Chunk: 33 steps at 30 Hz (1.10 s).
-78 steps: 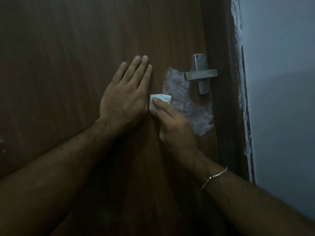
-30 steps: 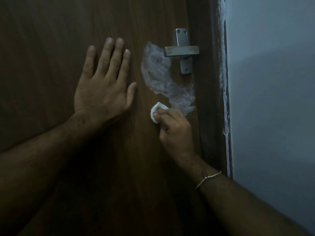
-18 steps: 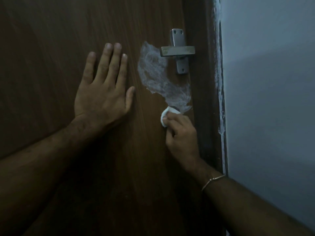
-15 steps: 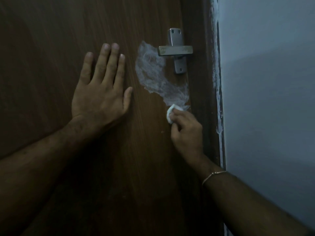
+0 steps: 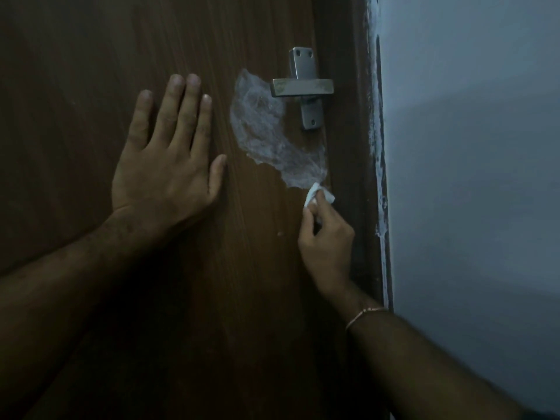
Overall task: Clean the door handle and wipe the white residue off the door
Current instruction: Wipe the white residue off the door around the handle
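Observation:
A dark brown wooden door [image 5: 91,56] fills the left of the view. Its metal lever handle [image 5: 303,87] sits on a vertical plate near the door's right edge. A patch of white residue [image 5: 266,137] spreads left of and below the handle. My left hand [image 5: 166,165] lies flat on the door, fingers spread, left of the residue. My right hand [image 5: 325,241] pinches a small white tissue [image 5: 315,197] and presses it against the lower right tip of the residue.
The dark door frame [image 5: 354,147] runs down the right of the door, with white smears along its edge [image 5: 377,147]. A pale grey wall [image 5: 469,177] lies beyond it. A thin bracelet [image 5: 365,315] circles my right wrist.
My right hand has slid the tissue rightward along the lower edge of the residue, toward the door frame. My left hand stays flat on the door.

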Each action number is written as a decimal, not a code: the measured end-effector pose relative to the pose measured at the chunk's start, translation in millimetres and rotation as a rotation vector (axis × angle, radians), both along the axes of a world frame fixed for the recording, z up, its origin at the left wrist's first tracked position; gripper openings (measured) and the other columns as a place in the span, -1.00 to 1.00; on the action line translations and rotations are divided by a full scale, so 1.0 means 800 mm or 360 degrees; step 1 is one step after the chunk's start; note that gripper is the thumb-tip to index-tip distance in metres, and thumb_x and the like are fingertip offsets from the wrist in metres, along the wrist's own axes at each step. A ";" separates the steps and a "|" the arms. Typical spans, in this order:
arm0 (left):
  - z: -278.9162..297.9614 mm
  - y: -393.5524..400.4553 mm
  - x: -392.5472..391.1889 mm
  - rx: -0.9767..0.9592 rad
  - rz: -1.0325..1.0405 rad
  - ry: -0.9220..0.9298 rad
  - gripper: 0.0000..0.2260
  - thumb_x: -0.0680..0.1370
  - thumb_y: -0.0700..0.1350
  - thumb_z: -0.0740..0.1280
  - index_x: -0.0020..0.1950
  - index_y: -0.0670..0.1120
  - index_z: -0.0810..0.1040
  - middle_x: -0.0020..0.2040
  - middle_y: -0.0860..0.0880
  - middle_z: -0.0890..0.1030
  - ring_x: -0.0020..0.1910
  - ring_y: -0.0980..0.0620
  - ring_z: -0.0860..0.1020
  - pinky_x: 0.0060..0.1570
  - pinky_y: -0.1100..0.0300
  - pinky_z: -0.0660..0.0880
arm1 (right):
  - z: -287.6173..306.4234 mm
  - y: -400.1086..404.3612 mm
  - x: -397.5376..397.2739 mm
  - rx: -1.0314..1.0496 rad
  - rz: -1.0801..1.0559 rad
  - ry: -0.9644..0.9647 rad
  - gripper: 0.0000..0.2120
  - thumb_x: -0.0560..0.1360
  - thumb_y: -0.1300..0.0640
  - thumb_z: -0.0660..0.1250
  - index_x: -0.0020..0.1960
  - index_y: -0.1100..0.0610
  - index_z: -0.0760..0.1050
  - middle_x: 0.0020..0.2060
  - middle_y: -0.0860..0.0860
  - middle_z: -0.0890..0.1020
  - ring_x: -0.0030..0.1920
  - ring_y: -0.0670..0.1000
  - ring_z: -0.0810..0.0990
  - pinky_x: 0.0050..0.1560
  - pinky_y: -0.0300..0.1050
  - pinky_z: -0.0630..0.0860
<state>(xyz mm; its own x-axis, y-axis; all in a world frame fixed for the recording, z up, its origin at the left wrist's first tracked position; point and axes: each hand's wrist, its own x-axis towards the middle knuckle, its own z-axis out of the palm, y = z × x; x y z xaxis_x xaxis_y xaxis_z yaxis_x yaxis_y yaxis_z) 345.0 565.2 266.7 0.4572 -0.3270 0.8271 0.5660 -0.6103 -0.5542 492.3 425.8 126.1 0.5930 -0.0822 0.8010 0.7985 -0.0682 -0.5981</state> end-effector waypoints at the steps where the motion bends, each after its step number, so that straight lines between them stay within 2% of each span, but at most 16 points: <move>1: 0.000 0.000 0.001 -0.0001 -0.0006 0.0003 -0.34 0.65 0.18 -0.17 0.61 -0.25 -0.03 0.63 -0.24 -0.07 0.62 -0.15 -0.14 0.57 -0.18 -0.14 | 0.010 -0.003 0.006 0.0038 -0.0001 0.0061 -0.63 0.62 0.18 0.26 0.41 0.18 0.42 0.17 0.09 0.63 0.12 -0.09 0.59 0.02 -0.53 0.38; 2: 0.000 -0.001 0.001 -0.0004 -0.0012 0.0005 -0.34 0.65 0.18 -0.16 0.61 -0.25 -0.03 0.63 -0.24 -0.08 0.62 -0.15 -0.14 0.56 -0.18 -0.13 | 0.018 -0.005 0.010 0.0085 -0.0003 0.0127 -0.61 0.63 0.16 0.24 0.45 0.16 0.39 0.15 0.08 0.64 0.10 -0.13 0.57 0.00 -0.53 0.40; 4: 0.000 -0.001 0.002 -0.0016 -0.0017 0.0007 -0.34 0.65 0.17 -0.16 0.61 -0.25 -0.03 0.63 -0.23 -0.07 0.62 -0.15 -0.14 0.56 -0.19 -0.12 | 0.014 -0.004 0.003 0.0135 0.0033 0.0222 -0.60 0.64 0.14 0.21 0.47 0.13 0.36 0.18 0.06 0.62 0.14 -0.11 0.58 0.07 -0.39 0.51; 6: 0.000 -0.001 0.001 -0.0021 -0.0016 0.0006 -0.34 0.65 0.17 -0.15 0.61 -0.25 -0.04 0.63 -0.24 -0.08 0.62 -0.15 -0.14 0.56 -0.19 -0.11 | -0.015 0.004 -0.025 0.0040 0.0072 0.0206 -0.59 0.64 0.13 0.19 0.48 0.11 0.35 0.24 0.00 0.57 0.19 -0.07 0.59 0.10 -0.32 0.55; 8: 0.000 -0.001 0.000 -0.0011 -0.0020 0.0000 -0.35 0.66 0.16 -0.14 0.61 -0.25 -0.04 0.63 -0.24 -0.07 0.62 -0.15 -0.13 0.56 -0.19 -0.11 | -0.045 0.014 -0.054 -0.0111 0.0173 0.0025 -0.62 0.62 0.16 0.22 0.43 0.15 0.40 0.31 -0.07 0.50 0.28 -0.09 0.53 0.17 -0.44 0.47; 9: 0.000 -0.001 0.000 -0.0007 -0.0024 -0.0001 -0.35 0.66 0.16 -0.13 0.61 -0.25 -0.04 0.63 -0.24 -0.07 0.62 -0.15 -0.13 0.56 -0.19 -0.11 | -0.052 0.018 -0.065 -0.0189 0.0243 -0.0086 -0.65 0.61 0.19 0.22 0.39 0.18 0.43 0.36 -0.03 0.47 0.35 -0.09 0.48 0.25 -0.43 0.42; 12: 0.000 -0.003 0.000 -0.0013 -0.0027 0.0001 -0.35 0.66 0.16 -0.13 0.61 -0.25 -0.04 0.63 -0.23 -0.08 0.63 -0.15 -0.13 0.56 -0.18 -0.12 | -0.047 0.016 -0.064 -0.0353 0.0340 -0.0357 -0.64 0.60 0.28 0.24 0.38 0.24 0.43 0.40 0.11 0.47 0.44 -0.03 0.40 0.40 -0.19 0.40; 14: 0.001 -0.003 0.000 -0.0015 -0.0017 0.0006 -0.35 0.66 0.16 -0.12 0.61 -0.25 -0.03 0.63 -0.23 -0.08 0.63 -0.14 -0.14 0.56 -0.19 -0.12 | -0.036 0.006 -0.047 -0.0308 0.0286 -0.0329 -0.62 0.58 0.31 0.27 0.40 0.21 0.42 0.34 0.11 0.53 0.36 -0.04 0.49 0.35 -0.16 0.47; 17: 0.000 -0.004 0.000 -0.0018 -0.0005 0.0011 -0.34 0.65 0.17 -0.14 0.61 -0.25 -0.03 0.63 -0.23 -0.07 0.63 -0.15 -0.13 0.56 -0.19 -0.10 | -0.030 0.000 -0.040 -0.0157 0.0177 -0.0104 -0.63 0.59 0.27 0.28 0.40 0.18 0.44 0.26 0.09 0.59 0.23 -0.08 0.58 0.23 -0.38 0.48; 18: 0.000 -0.003 0.000 -0.0015 0.0001 0.0008 -0.34 0.65 0.17 -0.14 0.61 -0.25 -0.03 0.63 -0.23 -0.07 0.63 -0.15 -0.13 0.56 -0.19 -0.10 | -0.029 0.002 -0.044 -0.0196 0.0178 -0.0146 -0.63 0.59 0.27 0.29 0.39 0.20 0.44 0.28 0.09 0.58 0.25 -0.06 0.57 0.25 -0.43 0.43; 20: 0.000 -0.004 -0.001 -0.0009 0.0013 0.0003 -0.34 0.65 0.17 -0.15 0.61 -0.25 -0.02 0.63 -0.23 -0.06 0.63 -0.15 -0.12 0.57 -0.18 -0.11 | -0.026 0.003 -0.041 -0.0292 0.0170 -0.0270 -0.62 0.57 0.27 0.31 0.38 0.20 0.45 0.30 0.09 0.57 0.28 -0.05 0.56 0.27 -0.41 0.40; 24: 0.000 -0.004 0.000 -0.0003 0.0053 0.0008 -0.33 0.65 0.18 -0.17 0.61 -0.25 -0.02 0.63 -0.24 -0.05 0.63 -0.15 -0.12 0.57 -0.17 -0.13 | 0.013 -0.007 -0.003 -0.0057 -0.0027 0.0042 -0.68 0.59 0.23 0.29 0.34 0.14 0.49 0.16 0.07 0.64 0.14 -0.02 0.63 -0.06 -0.62 0.36; 28: 0.001 -0.002 0.001 0.0007 0.0048 -0.0012 -0.33 0.65 0.17 -0.16 0.61 -0.25 -0.02 0.63 -0.24 -0.05 0.63 -0.15 -0.12 0.57 -0.16 -0.14 | 0.025 -0.008 0.003 -0.0151 -0.0006 -0.0041 -0.62 0.60 0.23 0.26 0.41 0.15 0.42 0.19 0.09 0.62 0.17 -0.01 0.62 0.08 -0.42 0.48; 31: 0.001 -0.001 0.001 0.0005 0.0026 -0.0009 -0.34 0.65 0.17 -0.14 0.61 -0.26 0.00 0.63 -0.24 -0.03 0.63 -0.15 -0.11 0.57 -0.17 -0.13 | 0.062 -0.012 0.020 -0.0062 -0.0053 0.0032 -0.62 0.61 0.22 0.24 0.42 0.14 0.37 0.18 0.10 0.61 0.15 0.00 0.61 -0.04 -0.45 0.46; 33: 0.002 -0.001 0.002 0.0017 0.0020 -0.0016 -0.34 0.65 0.17 -0.13 0.61 -0.26 0.01 0.63 -0.24 -0.02 0.63 -0.15 -0.10 0.57 -0.17 -0.13 | 0.074 -0.011 0.022 -0.0076 -0.0017 0.0032 -0.65 0.61 0.22 0.21 0.38 0.15 0.31 0.16 0.12 0.59 0.10 0.02 0.63 -0.07 -0.29 0.58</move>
<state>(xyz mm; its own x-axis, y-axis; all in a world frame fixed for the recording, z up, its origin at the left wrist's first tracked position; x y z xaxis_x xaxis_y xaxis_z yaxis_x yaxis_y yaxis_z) 346.5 564.3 268.6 0.4531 -0.3301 0.8281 0.5794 -0.5969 -0.5550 509.7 417.1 185.3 0.6082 -0.0507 0.7921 0.7855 -0.1053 -0.6099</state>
